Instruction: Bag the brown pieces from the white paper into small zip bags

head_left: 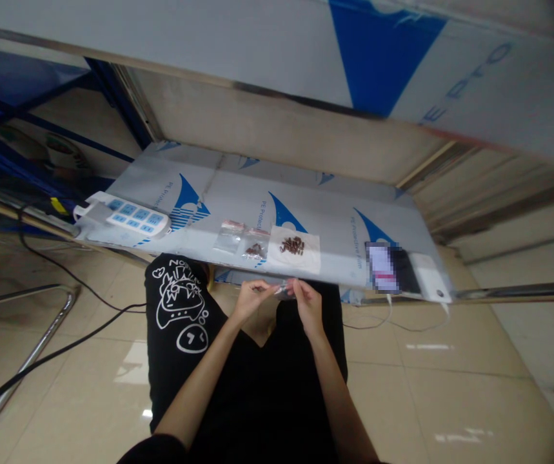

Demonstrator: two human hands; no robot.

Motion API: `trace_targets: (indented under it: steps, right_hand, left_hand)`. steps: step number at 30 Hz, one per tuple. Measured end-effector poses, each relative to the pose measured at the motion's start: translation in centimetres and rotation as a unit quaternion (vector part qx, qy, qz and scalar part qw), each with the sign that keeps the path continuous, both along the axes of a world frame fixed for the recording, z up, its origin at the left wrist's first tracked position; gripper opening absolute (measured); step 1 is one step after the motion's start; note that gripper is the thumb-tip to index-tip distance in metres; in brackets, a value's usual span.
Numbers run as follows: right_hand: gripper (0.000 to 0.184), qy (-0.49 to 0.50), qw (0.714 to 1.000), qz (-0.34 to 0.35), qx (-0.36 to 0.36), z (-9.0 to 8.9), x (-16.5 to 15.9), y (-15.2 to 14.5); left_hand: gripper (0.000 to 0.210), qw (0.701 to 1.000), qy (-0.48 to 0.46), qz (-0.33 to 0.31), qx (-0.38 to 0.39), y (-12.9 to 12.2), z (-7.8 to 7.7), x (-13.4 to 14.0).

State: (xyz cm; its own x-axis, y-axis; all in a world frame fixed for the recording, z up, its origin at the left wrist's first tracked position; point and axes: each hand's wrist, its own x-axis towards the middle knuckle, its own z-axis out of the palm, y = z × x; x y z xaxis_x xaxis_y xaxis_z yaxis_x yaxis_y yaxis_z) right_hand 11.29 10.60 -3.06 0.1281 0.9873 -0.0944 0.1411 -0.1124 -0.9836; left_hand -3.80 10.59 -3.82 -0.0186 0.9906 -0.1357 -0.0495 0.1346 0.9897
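Note:
A small clear plastic bag (284, 290) is stretched between my two hands, just off the table's front edge and above my lap. My left hand (252, 299) pinches its left end, my right hand (308, 303) its right end. What the bag contains is too small to make out. Beyond my hands, a pile of small brown pieces (292, 245) lies on a white paper sheet (309, 256). Left of the sheet are a clear bag (255, 250) with brown pieces inside and another clear bag (229, 238) that looks flat.
A white power strip (136, 218) lies at the table's left end. Toward the right are a phone with a blurred screen (382, 267) and a white device (430, 278), with cables hanging down. The film-covered table (335, 200) stands under a film-covered upper panel (277, 51).

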Motion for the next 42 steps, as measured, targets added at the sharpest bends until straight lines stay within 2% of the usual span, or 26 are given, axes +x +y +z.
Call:
trace_targets:
  steps: [7, 13, 20, 26, 34, 42]
  right_hand:
    - [0.025, 0.033, 0.999, -0.001, -0.017, -0.1, -0.4, -0.2]
    - [0.024, 0.042, 0.999, 0.009, -0.03, 0.2, -0.7, -0.4]
    - [0.024, 0.049, 0.998, 0.024, -0.042, 0.4, -1.3, -0.6]
    - [0.03, 0.074, 0.994, 0.065, -0.043, 0.5, -1.1, -0.6]
    - [0.035, 0.068, 0.993, 0.075, -0.053, -0.2, -0.4, -0.5]
    - [0.026, 0.054, 0.998, 0.027, -0.035, 0.2, -1.2, -0.6]
  left_hand:
    - [0.028, 0.999, 0.002, -0.042, 0.029, -0.2, -0.1, 0.0]
    - [0.029, 0.998, 0.003, -0.047, 0.038, -0.3, -0.8, -0.2]
    - [0.029, 0.999, -0.029, -0.017, 0.01, -0.1, -0.8, 0.1]
    - [0.025, 0.998, -0.064, 0.006, 0.004, -0.1, -0.8, 0.0]
    - [0.028, 0.999, -0.047, 0.003, 0.018, -0.2, -0.3, -0.1]
    - [0.023, 0.998, 0.032, -0.013, 0.045, -0.6, 0.6, 0.4]
